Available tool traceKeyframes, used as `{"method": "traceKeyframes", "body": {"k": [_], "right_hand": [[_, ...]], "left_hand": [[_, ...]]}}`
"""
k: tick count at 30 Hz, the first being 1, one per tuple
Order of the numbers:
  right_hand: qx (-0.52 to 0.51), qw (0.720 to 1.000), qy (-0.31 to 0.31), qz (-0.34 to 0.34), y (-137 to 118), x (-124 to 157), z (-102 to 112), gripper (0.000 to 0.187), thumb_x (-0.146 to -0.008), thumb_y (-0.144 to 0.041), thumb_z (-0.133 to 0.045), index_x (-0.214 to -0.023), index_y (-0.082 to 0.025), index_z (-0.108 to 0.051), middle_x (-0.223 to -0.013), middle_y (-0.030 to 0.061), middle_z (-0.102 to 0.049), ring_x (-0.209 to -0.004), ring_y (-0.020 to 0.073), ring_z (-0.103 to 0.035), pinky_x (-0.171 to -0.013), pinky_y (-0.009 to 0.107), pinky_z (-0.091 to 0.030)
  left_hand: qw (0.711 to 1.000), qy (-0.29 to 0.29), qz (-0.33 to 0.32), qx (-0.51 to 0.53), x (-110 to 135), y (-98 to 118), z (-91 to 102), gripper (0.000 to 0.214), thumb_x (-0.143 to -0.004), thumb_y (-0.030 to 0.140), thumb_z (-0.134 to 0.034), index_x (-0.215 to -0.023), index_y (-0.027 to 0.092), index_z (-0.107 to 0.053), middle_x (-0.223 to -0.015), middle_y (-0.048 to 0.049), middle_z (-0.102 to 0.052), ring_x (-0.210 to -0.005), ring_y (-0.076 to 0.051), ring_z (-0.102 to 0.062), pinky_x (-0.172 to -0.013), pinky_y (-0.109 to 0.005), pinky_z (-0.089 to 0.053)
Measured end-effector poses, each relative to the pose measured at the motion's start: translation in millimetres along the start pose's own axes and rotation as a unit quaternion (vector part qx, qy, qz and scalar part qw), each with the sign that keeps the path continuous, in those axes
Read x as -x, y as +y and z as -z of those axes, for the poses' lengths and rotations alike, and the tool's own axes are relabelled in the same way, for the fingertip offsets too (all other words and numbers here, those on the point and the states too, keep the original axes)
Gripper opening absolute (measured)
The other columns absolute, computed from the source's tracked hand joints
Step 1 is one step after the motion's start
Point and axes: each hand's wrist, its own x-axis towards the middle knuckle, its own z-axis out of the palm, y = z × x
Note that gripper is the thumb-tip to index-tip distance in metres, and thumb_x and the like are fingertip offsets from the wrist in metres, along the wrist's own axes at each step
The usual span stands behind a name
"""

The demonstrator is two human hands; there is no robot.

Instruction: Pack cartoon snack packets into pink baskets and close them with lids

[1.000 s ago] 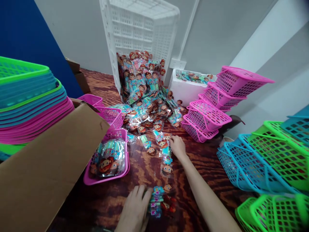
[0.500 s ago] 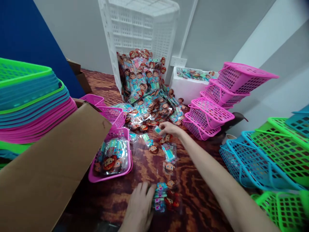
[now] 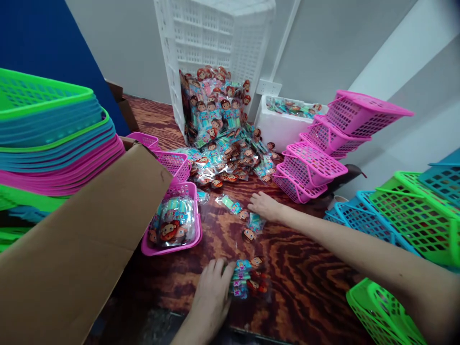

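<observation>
My left hand [image 3: 212,290] rests low on the table, its fingers closed around the left end of a bundle of small clear packets [image 3: 247,278] printed with cartoon heads. Farther forward, my right hand [image 3: 265,207] lies low with its fingers apart, over the upper edge of a loose packet [image 3: 250,234]. Another packet [image 3: 230,204] lies flat just left of those fingertips. A pink basket [image 3: 198,235] to the left holds several similar packets. Ahead, a large heap of packets [image 3: 223,155] spills out of a white plastic crate [image 3: 172,91] tipped on its side.
An open cardboard box flap [image 3: 89,230] and nested coloured baskets [image 3: 53,129] crowd the left. Stacked pink baskets [image 3: 311,165] and blue and green baskets [image 3: 413,211] stand on the right. A white foam box [image 3: 276,127] with packets sits against the back wall.
My right hand has moved right and nearer, and the blue-green item at its fingertips no longer shows there. My left hand stays at the bundle. The view has shifted slightly.
</observation>
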Motion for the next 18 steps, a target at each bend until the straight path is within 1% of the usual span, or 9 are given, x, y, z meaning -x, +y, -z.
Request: {"method": "traceKeyframes", "body": {"k": [2,3,5,6,8,10,12,15,18], "right_hand": [[-0.001,0.999,0.005,-0.052,6.6,3.5,5.6,0.021,-0.083,-0.014,-0.061,-0.101,-0.016,-0.071,-0.121,0.0193,-0.060,-0.119,0.0311,-0.046,-0.099,0.040,-0.031],[-0.005,0.997,0.007,-0.072,8.4,5.9,7.9,0.021,-0.079,-0.014,-0.065,-0.099,-0.015,-0.072,-0.124,0.0201,-0.058,-0.121,0.0329,-0.045,-0.098,0.041,-0.032],[-0.018,0.995,0.002,-0.099,9.4,12.3,10.3,0.024,-0.074,-0.015,-0.071,-0.098,-0.016,-0.072,-0.123,0.0189,-0.060,-0.117,0.0334,-0.049,-0.094,0.040,-0.035],[-0.027,0.993,0.000,-0.114,9.1,16.1,10.1,0.024,-0.074,-0.015,-0.070,-0.098,-0.017,-0.071,-0.119,0.0171,-0.062,-0.112,0.0318,-0.053,-0.091,0.039,-0.037],[-0.048,0.988,0.003,-0.146,7.9,23.5,7.2,0.023,-0.079,-0.014,-0.064,-0.101,-0.018,-0.070,-0.110,0.0135,-0.066,-0.101,0.0275,-0.059,-0.087,0.036,-0.039],[-0.068,0.982,0.014,-0.173,6.1,29.1,2.5,0.024,-0.084,-0.012,-0.056,-0.103,-0.019,-0.068,-0.108,0.0128,-0.067,-0.100,0.0256,-0.060,-0.085,0.034,-0.040],[-0.092,0.978,0.023,-0.186,3.1,32.2,-2.6,0.024,-0.085,-0.010,-0.052,-0.102,-0.018,-0.066,-0.111,0.0144,-0.066,-0.107,0.0260,-0.058,-0.088,0.033,-0.039],[-0.151,0.970,0.028,-0.189,-4.9,33.7,-9.1,0.021,-0.081,-0.008,-0.056,-0.097,-0.018,-0.066,-0.111,0.0148,-0.068,-0.113,0.0273,-0.057,-0.099,0.037,-0.034],[-0.241,0.946,0.038,-0.212,-15.5,37.0,-15.1,0.023,-0.073,-0.006,-0.063,-0.092,-0.019,-0.066,-0.106,0.0125,-0.071,-0.112,0.0280,-0.060,-0.105,0.041,-0.031]], "left_hand": [[1.000,-0.002,-0.003,0.001,0.7,0.1,0.4,0.072,-0.070,0.002,-0.053,-0.139,0.025,-0.049,-0.130,-0.0064,-0.051,-0.118,-0.025,-0.044,-0.103,-0.035,-0.037],[1.000,-0.002,-0.004,0.000,0.9,0.1,0.9,0.072,-0.071,0.002,-0.052,-0.139,0.025,-0.049,-0.130,-0.0066,-0.051,-0.118,-0.025,-0.044,-0.103,-0.035,-0.037],[1.000,0.001,-0.010,-0.004,1.3,-0.3,2.1,0.071,-0.072,0.002,-0.052,-0.139,0.024,-0.049,-0.130,-0.0070,-0.051,-0.118,-0.025,-0.044,-0.103,-0.036,-0.037],[1.000,0.002,-0.014,-0.005,1.4,-0.8,2.4,0.070,-0.072,0.003,-0.051,-0.139,0.024,-0.049,-0.130,-0.0071,-0.051,-0.117,-0.025,-0.045,-0.103,-0.036,-0.037],[1.000,0.003,-0.021,-0.004,1.5,-2.3,1.7,0.070,-0.073,0.003,-0.051,-0.139,0.025,-0.049,-0.129,-0.0069,-0.051,-0.117,-0.025,-0.045,-0.104,-0.036,-0.037],[1.000,0.008,-0.027,0.004,1.4,-4.7,-0.9,0.070,-0.072,0.003,-0.051,-0.138,0.025,-0.049,-0.129,-0.0065,-0.051,-0.117,-0.025,-0.044,-0.104,-0.036,-0.037],[0.999,0.017,-0.033,0.010,1.2,-7.3,-4.7,0.072,-0.070,0.003,-0.051,-0.138,0.025,-0.049,-0.129,-0.0062,-0.050,-0.117,-0.025,-0.044,-0.104,-0.036,-0.036],[0.999,0.029,-0.036,0.014,0.9,-9.4,-8.8,0.072,-0.070,0.003,-0.051,-0.139,0.026,-0.048,-0.129,-0.0061,-0.050,-0.117,-0.025,-0.044,-0.104,-0.036,-0.036],[0.999,0.022,-0.034,0.010,1.0,-9.0,-8.6,0.072,-0.071,0.003,-0.051,-0.139,0.025,-0.047,-0.130,-0.0069,-0.049,-0.119,-0.025,-0.043,-0.104,-0.037,-0.036]]}}
